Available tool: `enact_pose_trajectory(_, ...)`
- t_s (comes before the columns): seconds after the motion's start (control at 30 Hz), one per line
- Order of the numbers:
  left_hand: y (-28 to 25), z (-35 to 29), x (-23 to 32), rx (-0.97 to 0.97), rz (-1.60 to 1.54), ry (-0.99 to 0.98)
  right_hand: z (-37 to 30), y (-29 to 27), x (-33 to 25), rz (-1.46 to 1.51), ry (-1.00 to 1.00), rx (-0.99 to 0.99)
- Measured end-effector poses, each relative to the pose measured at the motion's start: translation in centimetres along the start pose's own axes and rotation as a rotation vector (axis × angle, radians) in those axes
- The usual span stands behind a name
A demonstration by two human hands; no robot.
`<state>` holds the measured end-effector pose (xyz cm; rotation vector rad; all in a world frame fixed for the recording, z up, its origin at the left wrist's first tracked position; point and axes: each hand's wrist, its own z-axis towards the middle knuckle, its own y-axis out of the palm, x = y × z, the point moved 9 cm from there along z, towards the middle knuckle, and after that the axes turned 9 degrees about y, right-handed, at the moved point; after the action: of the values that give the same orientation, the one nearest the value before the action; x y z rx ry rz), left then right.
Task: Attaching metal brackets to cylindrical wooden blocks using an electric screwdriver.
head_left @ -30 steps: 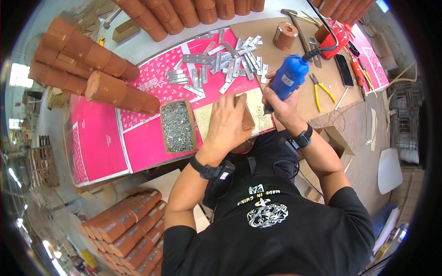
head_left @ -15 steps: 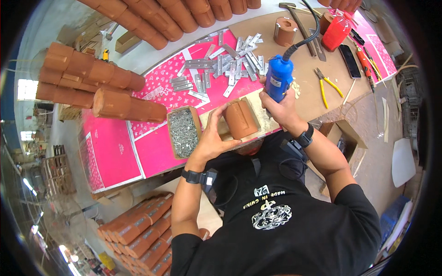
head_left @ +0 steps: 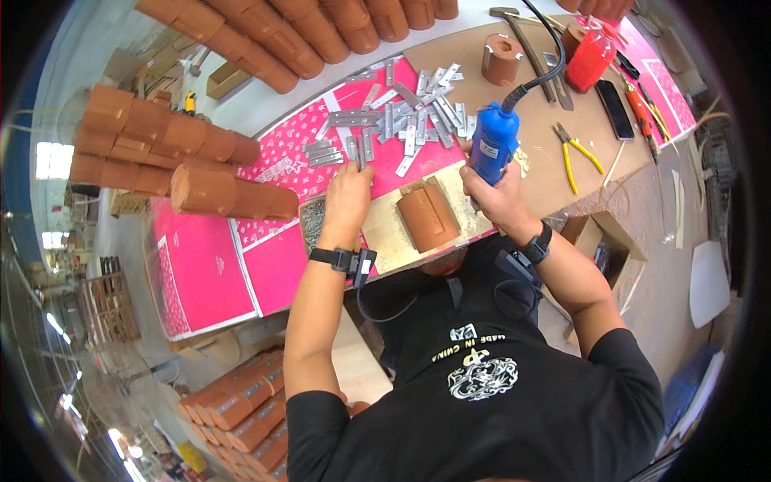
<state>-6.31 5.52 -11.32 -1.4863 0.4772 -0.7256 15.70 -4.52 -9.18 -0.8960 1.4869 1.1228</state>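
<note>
Fingers of right hand (head_left: 499,195): wrapped round blue tool (head_left: 495,143) | left hand (head_left: 346,202): at metal plates (head_left: 367,145), opening, hold unclear

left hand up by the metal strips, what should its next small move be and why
Probably pinch one metal strip and lift it: the left hand's fingertips are at the strips, the brown cylinder lies unheld on the board, and the right hand grips the blue tool.
</note>
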Motion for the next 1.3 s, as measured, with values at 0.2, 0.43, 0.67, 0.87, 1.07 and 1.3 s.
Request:
enact_pose_trajectory(0.2,-0.6,0.2,0.0,0.097,0.094,0.098,0.2,-0.2,-0.5,0.008,-0.020,0.027)
enact_pose_trajectory(0.43,-3.3,-1.4,-0.4,0.588,-1.110,-0.293,0.0,-0.7,-0.5,0.046,-0.022,0.064)
enact_pose_trajectory(0.67,-0.7,-0.3,3.3,0.432,-1.390,-0.292,0.0,-0.6,-0.5,0.037,-0.022,0.058)
enact_pose_trajectory(0.87,0.7,-0.1,3.6,0.389,-1.268,-0.323,-0.1,-0.7,-0.6,0.042,-0.068,0.070)
enact_pose_trajectory(1.07,0.9,-0.3,4.2,0.217,-1.055,-0.321,-0.3,-0.8,-0.7,0.018,-0.017,0.078)
enact_pose_trajectory(1.3,-0.8,0.0,4.3,0.129,-0.975,-0.306,-0.5,-0.9,-0.4,0.030,-0.029,0.082)
